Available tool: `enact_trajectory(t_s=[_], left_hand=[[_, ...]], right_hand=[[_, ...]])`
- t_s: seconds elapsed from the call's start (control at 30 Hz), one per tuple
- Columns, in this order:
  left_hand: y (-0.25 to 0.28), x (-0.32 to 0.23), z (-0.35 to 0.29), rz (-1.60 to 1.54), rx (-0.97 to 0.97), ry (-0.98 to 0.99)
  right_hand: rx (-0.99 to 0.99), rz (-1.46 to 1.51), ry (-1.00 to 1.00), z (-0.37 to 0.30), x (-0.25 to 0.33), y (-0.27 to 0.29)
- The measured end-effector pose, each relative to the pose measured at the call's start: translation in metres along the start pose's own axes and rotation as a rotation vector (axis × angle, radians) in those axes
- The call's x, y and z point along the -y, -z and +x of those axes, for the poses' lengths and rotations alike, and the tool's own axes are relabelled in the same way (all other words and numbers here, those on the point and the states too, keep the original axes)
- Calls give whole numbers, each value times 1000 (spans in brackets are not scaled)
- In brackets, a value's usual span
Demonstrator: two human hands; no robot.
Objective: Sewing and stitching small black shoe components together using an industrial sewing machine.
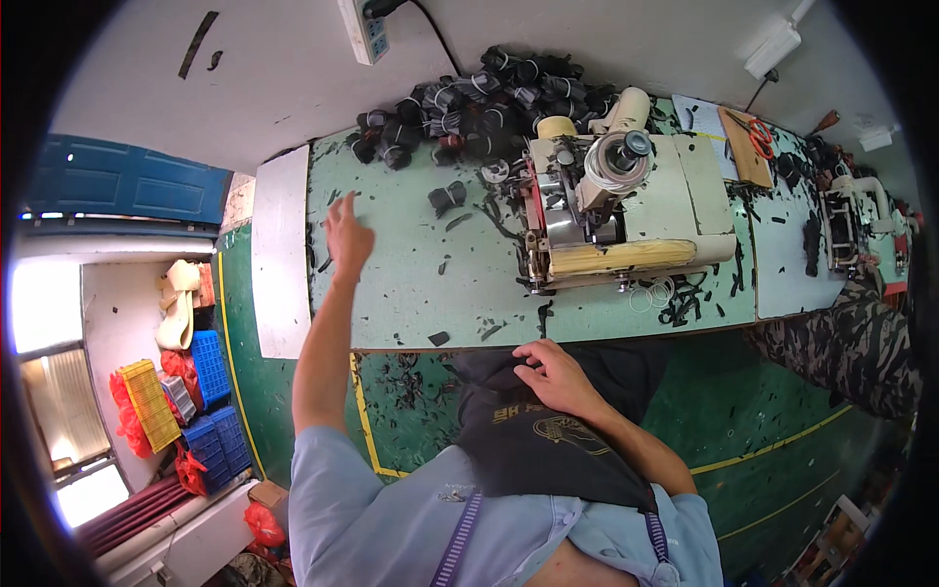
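Note:
My left hand [349, 237] is over the left part of the pale green worktable [391, 284], fingers spread and nothing visible in them. My right hand [559, 380] hovers by the table's front edge, above my black apron [509, 430]; its fingers are partly bent and apart, holding nothing that I can see. Between the left hand and a beige bench machine [611, 196] lies one small black bundle [448, 199]. Several more black bundles, tied with white bands, form a pile [479, 110] at the back. White elastic bands [652, 293] lie in front of the machine.
Black scraps litter the table and green floor. Red-handled scissors [759, 138] rest on a brown board [745, 147] at the right. Farther right, a camouflage sleeve [831, 342] shows another person beside a second machine [861, 220]. Blue crates [217, 440] and a yellow crate [149, 403] stand left.

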State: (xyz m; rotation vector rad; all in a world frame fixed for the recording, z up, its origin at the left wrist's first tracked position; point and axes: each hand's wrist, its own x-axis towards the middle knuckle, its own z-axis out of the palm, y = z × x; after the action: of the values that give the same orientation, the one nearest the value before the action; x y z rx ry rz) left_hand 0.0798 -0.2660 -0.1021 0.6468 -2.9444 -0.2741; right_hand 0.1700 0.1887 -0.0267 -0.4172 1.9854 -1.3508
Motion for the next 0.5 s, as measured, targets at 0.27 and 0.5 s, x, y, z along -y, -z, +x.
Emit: enact_trajectory(t_s=[0.27, 0.5], left_hand=[[-15, 59, -44, 79, 243, 58], [10, -41, -80, 153, 387, 166]], right_hand=[[-38, 51, -29, 2, -16, -3], [2, -9, -13, 5, -16, -2]])
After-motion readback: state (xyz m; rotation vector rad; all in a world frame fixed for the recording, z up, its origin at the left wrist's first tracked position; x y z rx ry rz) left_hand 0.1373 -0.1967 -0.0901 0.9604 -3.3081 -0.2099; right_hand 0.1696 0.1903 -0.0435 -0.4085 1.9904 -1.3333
